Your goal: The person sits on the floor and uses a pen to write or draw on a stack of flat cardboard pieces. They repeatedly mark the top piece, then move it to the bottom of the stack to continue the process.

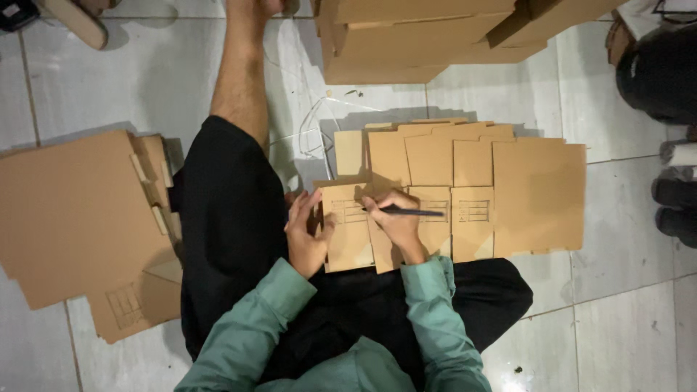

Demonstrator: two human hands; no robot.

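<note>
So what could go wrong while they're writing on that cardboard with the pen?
The flat cardboard piece rests partly on the lap, with only the left hand steadying its edge, so it might slip and the line from the pen in the right hand could smear or wander. The pieces in the cardboard stack on the floor overlap unevenly, so a knee nudge might scatter them. The stacked boxes beyond look uneven and might topple.

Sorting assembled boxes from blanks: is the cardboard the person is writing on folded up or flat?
Flat. The cardboard blank lies spread on the floor, flaps out; the left hand steadies it while the right hand holds a pen.
</note>
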